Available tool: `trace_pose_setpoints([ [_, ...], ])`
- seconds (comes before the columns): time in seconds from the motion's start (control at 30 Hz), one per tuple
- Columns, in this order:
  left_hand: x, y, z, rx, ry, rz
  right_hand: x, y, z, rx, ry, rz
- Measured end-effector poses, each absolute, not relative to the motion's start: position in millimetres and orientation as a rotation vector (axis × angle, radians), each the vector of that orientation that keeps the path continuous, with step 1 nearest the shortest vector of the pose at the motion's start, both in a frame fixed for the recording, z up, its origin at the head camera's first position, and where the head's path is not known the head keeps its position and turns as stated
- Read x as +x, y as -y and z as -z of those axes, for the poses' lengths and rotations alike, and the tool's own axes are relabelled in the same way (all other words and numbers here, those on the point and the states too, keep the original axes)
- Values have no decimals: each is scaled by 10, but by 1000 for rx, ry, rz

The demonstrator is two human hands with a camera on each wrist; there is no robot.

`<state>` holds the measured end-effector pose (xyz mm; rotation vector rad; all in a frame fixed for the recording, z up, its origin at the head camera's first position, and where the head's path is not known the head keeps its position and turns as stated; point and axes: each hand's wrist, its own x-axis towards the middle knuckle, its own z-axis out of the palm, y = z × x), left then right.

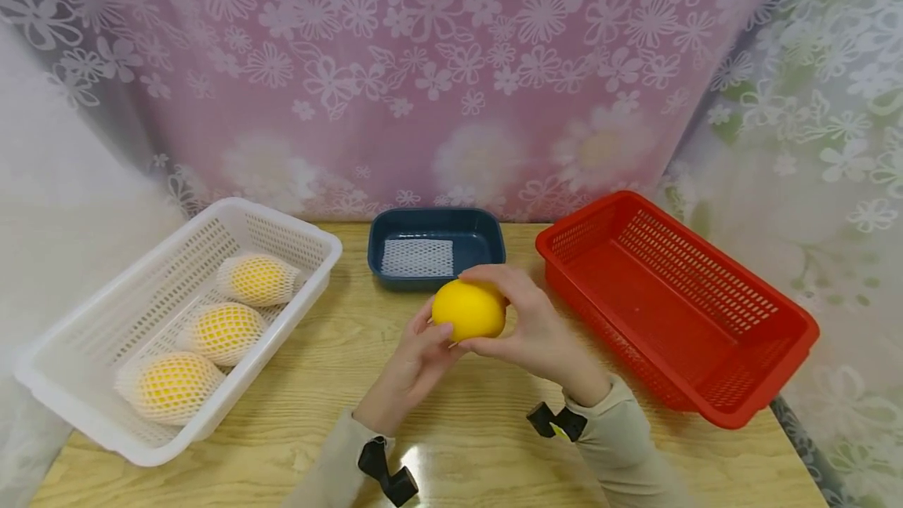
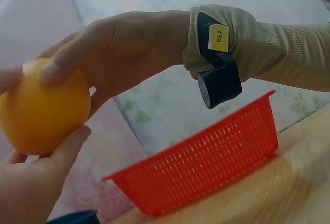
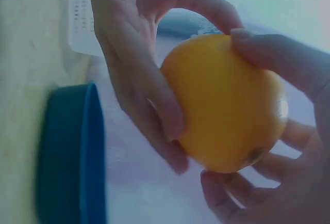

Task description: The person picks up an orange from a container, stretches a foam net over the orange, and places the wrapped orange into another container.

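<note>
Fruit (image 1: 469, 310) (yellow, bare) is mid-frame, L hand (image 1: 418, 363) + R hand (image 1: 542, 332) both gripping it. 1 foam net (image 1: 418, 258) in navy basin (image 1: 405, 284) just above, 3 netted fruits (image 1: 227, 332) in white basket (image 1: 282, 317) far left, so prob 1 unwrapped, 3 to go.

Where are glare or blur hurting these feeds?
Head: a bright glare patch low on the table, the yellow fruit clear; left wrist: dimmer, yet holes in the red basket are readable; right wrist: hazy, with a bluish cast, the blue basin blurred.
</note>
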<state>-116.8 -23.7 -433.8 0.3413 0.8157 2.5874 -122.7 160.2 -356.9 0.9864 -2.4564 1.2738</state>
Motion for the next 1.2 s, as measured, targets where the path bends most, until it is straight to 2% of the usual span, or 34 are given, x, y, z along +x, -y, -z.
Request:
trace_pose_setpoints([
  [0.37, -1152, 370, 4776, 319, -628, -2653, -1306, -1413, 4192, 883, 2371, -1644],
  [0.57, -1196, 413, 4981, 358, -660, -2633, -1270, -1351, 4308, 727, 2396, -1833],
  [0.83, -1228, 405, 5137, 264, -943, -2654, -1285, -1330, 4456, 617, 2368, -1953],
  [1.07, -1259, 459, 5206, 199, -1282, -2597, -1420, -1360, 4906, 581, 2264, -2101],
  [1.2, -1300, 525, 5248, 254, -1565, -2500, -1439, -1394, 5030, 560, 2234, -2172],
])
